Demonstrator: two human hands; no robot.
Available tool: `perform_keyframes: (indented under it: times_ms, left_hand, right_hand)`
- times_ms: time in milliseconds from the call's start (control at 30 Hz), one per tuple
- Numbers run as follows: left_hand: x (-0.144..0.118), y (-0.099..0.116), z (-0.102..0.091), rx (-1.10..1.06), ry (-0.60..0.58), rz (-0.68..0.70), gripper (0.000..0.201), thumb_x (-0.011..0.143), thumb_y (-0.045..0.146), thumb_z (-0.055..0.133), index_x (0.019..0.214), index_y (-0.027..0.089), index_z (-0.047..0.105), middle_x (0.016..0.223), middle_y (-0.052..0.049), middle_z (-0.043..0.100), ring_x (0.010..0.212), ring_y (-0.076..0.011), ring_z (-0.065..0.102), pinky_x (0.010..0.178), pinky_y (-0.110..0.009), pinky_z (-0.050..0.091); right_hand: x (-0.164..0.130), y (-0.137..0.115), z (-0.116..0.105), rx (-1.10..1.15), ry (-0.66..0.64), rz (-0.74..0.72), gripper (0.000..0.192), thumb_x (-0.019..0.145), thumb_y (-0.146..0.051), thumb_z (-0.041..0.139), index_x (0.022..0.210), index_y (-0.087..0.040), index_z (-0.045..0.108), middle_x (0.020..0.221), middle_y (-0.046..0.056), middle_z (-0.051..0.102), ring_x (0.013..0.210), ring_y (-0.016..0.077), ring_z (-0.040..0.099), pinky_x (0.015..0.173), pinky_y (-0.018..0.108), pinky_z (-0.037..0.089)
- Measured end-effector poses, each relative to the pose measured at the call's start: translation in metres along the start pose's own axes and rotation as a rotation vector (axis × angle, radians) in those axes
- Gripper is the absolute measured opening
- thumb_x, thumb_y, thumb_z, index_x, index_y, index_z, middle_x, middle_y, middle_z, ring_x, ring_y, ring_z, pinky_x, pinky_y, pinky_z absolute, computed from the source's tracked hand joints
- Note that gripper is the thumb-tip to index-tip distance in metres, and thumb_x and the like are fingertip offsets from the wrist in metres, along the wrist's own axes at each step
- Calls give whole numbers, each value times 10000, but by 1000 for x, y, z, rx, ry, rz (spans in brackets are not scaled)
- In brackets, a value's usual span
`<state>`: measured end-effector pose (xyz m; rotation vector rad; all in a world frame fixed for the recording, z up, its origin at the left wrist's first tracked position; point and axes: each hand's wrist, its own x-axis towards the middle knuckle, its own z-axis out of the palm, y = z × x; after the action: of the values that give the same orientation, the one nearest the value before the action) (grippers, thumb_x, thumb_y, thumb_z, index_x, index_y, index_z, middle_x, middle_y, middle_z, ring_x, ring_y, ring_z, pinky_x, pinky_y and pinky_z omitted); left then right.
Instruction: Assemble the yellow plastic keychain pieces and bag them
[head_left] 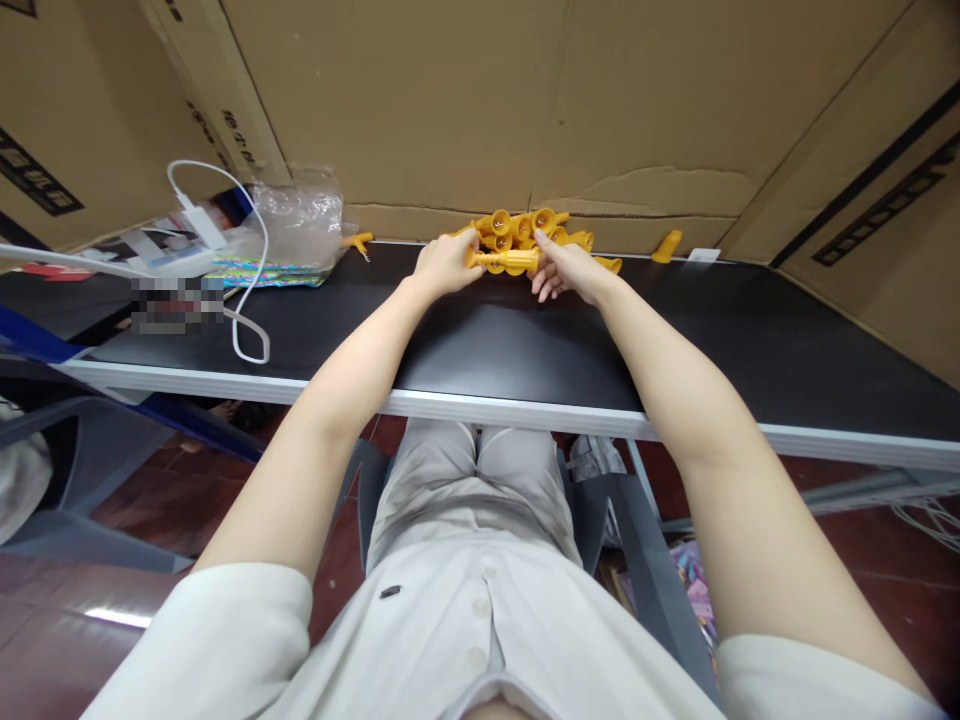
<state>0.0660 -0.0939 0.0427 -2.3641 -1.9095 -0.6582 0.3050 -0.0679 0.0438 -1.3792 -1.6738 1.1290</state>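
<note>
Near the back edge of the table, a yellow-orange plastic piece (517, 261) with a ribbed body lies level between my two hands. My left hand (444, 264) is closed, pinching its thinner left end between thumb and fingers. At the other end, my right hand (574, 270) has its thumb above and its curled fingers below, around the piece's wider end. Right behind is a pile of similar yellow-orange pieces (501, 222), several with round hollow ends facing me. The fingertips of my left hand are partly hidden.
A single yellow piece (666, 246) stands right of the pile, beside a small white item (703, 256). Leftward lie another yellow piece with metal tips (361, 242), a clear plastic bag (300, 215), colourful packets (277, 273) and a white cable (264, 240). Cardboard (480, 110) walls the black table (517, 350).
</note>
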Motion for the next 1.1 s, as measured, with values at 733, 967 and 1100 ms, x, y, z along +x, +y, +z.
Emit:
perform_keyframes:
  times_ms: [733,967,1100]
  left_hand:
    - [2,-3,-1,14,-30,-15,479,973,454,708,1414,268,707,1344,-142,794,1300,-389,717,1085,-449,557]
    - [5,-3,1,5,-36,-11,496,957,405,725,1436,278,709,1340,-124,804,1301,-381,725,1081,-447,564]
    - [7,-5,5,-7,-26,-8,475,954,392,733,1414,277,715,1340,-130,800,1292,-386,727,1075,-453,566]
  right_hand:
    - [-6,-4,-6,40,-5,-49,332,925,-225,975,1032,-190,663,892,30,757,660,148,764,569,213,584]
    - [-4,-3,-5,77,11,-50,241,973,-104,887,927,-189,666,844,40,743,646,150,741,574,222,563]
    - [-4,-3,-3,142,30,-42,234,1015,-61,803,895,-192,651,806,32,719,628,146,727,586,229,574]
